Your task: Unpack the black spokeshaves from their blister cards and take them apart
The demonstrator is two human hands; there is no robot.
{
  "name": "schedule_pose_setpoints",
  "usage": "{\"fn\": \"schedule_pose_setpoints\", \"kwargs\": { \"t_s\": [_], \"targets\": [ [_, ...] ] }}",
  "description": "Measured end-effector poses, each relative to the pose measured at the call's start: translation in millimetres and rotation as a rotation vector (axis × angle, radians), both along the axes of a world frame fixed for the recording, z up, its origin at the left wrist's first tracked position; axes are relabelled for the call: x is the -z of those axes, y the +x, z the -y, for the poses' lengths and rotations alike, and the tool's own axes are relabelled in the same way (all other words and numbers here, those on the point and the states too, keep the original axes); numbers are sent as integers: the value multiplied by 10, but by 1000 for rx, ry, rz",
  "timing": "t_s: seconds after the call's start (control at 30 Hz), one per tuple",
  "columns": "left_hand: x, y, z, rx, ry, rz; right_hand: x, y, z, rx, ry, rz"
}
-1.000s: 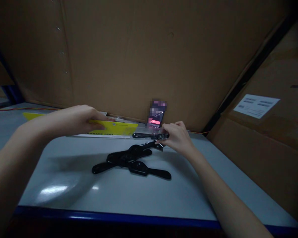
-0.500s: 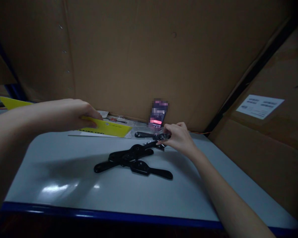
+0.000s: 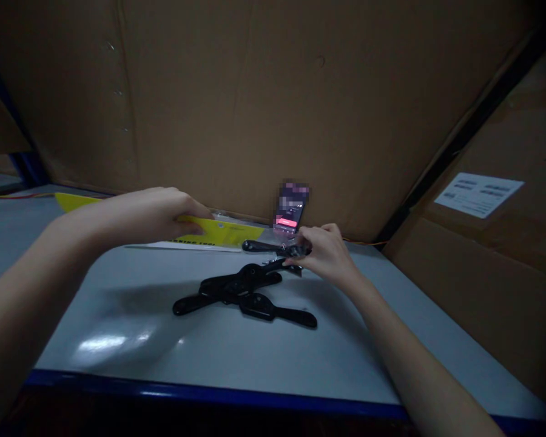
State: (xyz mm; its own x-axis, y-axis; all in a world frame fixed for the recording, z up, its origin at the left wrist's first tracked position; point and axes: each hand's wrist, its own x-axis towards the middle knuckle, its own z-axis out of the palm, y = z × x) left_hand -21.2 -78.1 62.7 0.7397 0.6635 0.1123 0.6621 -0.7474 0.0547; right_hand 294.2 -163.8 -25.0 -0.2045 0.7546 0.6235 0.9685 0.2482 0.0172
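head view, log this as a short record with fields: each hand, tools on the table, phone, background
left hand: grips a yellow card with dark print
right hand: pinches a black-handled tool, apparently in clear plastic
loose tools: black tools overlapping on the pale table; exact count unclear
phone: screen lit, partly pixelated, beyond the right hand
background: brown cardboard panel behind the table
right side: cardboard with a white label, text unreadable
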Motion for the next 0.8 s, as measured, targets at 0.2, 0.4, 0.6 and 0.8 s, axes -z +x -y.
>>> {"fn": "schedule_pose_setpoints", "kwargs": {
  "t_s": [0.2, 0.4, 0.6, 0.8],
  "targets": [
    [86, 324, 101, 50, 37, -69, -5, -102, 32, -19, -35, 9],
    [158, 599, 302, 77, 1, 35, -14, -165, 71, -48, -19, -5],
    [53, 573, 387, 204, -62, 163, -32, -244, 103, -68, -13, -7],
    [-148, -51, 267, -35, -29, 491, -23, -111, 71, 43, 103, -38]
  ]
}}
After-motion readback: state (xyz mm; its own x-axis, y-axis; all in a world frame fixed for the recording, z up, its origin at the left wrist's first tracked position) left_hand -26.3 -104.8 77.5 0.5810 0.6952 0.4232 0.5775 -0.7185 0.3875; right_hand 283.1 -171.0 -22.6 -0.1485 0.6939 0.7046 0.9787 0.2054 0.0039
